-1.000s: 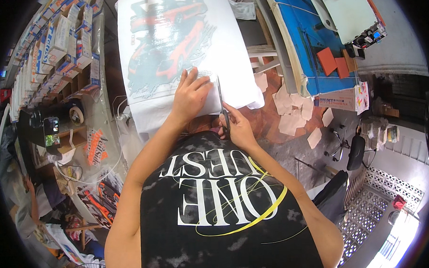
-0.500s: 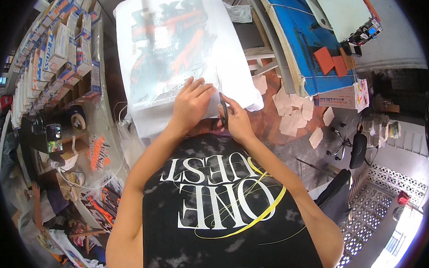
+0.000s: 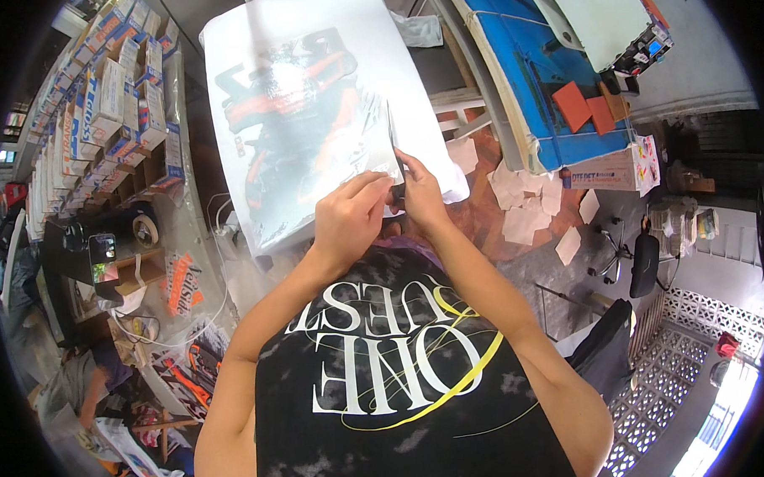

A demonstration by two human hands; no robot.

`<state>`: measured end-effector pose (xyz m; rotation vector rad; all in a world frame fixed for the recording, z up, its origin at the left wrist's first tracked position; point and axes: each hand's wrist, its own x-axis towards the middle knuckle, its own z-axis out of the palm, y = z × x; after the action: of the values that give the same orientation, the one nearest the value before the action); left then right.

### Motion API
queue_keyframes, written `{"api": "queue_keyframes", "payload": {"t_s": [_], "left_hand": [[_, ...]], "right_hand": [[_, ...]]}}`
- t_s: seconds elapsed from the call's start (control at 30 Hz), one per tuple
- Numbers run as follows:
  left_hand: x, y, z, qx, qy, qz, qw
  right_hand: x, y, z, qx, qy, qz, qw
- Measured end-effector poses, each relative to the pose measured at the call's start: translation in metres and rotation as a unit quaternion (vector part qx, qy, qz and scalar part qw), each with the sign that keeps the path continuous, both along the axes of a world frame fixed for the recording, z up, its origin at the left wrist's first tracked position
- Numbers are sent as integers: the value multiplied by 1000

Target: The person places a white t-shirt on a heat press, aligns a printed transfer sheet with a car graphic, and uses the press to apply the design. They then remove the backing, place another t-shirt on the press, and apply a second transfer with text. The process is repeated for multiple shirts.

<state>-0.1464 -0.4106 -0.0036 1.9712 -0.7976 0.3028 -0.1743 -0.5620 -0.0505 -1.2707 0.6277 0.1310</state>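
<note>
Printed sheet (image 3: pixel 310 115) w/ the red and black graphic is held up in front of the person, near edge just above their chest, far edge running up toward the top of view. Both hands are close together at its near right corner: left hand (image 3: pixel 348 219) pinching the sheet flat, right hand (image 3: pixel 418 195) closed on a slim blade (image 3: pixel 393 150) that stands up along the sheet's right edge. Can't tell for sure if it's scissors or a knife, too small. Judging by where the blade sits, the cut along that right side looks barely started, most of the edge left imo. Paper offcuts (image 3: pixel 528 204) lie on the floor just right of the hands. Further off, blue table (image 3: pixel 519 74) at upper right, box shelves (image 3: pixel 100 105) at upper left.
</note>
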Motion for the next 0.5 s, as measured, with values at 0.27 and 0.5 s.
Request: {"api": "queue_keyframes", "payload": {"t_s": [0.27,0.5], "left_hand": [[-8,12,1,22,9,-16,1000],[-12,18,3,3,26,-16,1000]], "right_hand": [[4,-6,9,-40,5,15,999],[9,-8,0,-41,-1,19,999]]}}
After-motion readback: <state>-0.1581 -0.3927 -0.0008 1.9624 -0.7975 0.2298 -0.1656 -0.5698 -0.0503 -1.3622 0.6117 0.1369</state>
